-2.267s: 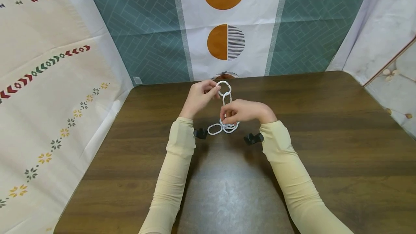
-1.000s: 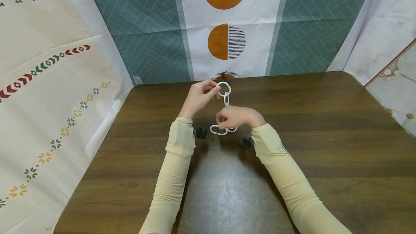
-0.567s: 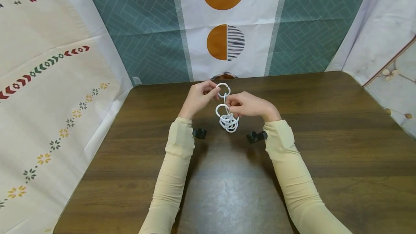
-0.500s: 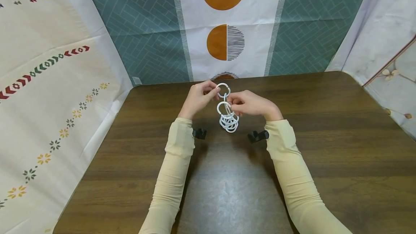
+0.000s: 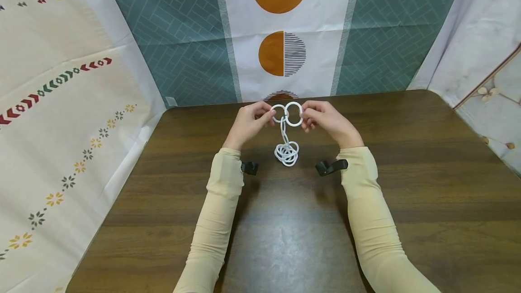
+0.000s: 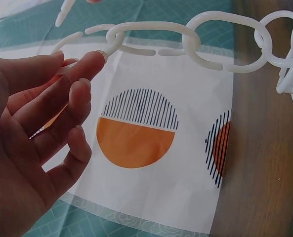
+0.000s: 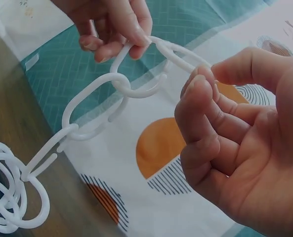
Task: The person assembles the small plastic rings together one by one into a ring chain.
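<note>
My left hand (image 5: 253, 120) pinches a white plastic chain link (image 5: 278, 106) between thumb and fingertips above the far part of the table. My right hand (image 5: 331, 121) pinches another white link (image 5: 294, 125) by its outer side. The two links meet edge to edge, with an overlap near my left fingertips in the right wrist view. From the left link hangs a chain (image 7: 72, 106) of joined links, some with a visible gap in the loop. Its lower end gathers in a small heap (image 5: 286, 155) on the table. Whether the right link is hooked in is hard to tell.
The brown wooden table (image 5: 407, 184) ends at a back edge just behind my hands. A teal and white patterned cloth (image 5: 195, 49) hangs beyond it, with a pale cloth (image 5: 81, 125) at the left. Black wrist mounts (image 5: 250, 167) sit under both sleeves.
My right hand has picked a link from the heap and carried it up and to the right, beside the left link. My left hand has stayed in place.
</note>
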`<move>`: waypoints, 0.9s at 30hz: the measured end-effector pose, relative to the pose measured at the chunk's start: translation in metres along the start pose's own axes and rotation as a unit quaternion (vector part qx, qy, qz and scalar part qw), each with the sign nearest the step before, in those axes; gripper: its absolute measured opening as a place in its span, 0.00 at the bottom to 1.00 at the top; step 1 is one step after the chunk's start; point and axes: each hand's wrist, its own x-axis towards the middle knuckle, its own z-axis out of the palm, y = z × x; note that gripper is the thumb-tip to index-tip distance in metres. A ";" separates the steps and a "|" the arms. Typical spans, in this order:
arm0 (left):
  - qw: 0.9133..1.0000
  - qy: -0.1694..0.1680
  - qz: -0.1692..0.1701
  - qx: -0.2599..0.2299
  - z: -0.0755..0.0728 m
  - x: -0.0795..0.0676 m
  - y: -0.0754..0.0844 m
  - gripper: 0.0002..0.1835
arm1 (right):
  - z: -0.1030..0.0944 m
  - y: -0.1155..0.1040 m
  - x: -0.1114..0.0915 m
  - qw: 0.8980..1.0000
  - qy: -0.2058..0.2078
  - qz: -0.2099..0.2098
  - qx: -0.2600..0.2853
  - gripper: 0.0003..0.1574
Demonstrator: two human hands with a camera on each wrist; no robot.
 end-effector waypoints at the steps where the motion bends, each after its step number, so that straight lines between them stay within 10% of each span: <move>1: 1.000 0.000 0.001 -0.001 0.000 0.000 0.000 0.08 | -0.001 0.000 0.000 1.000 0.002 0.001 0.009 0.07; 27: 0.999 -0.005 0.031 -0.017 0.001 -0.001 0.001 0.05 | -0.002 0.006 0.005 0.998 0.017 0.023 0.063 0.07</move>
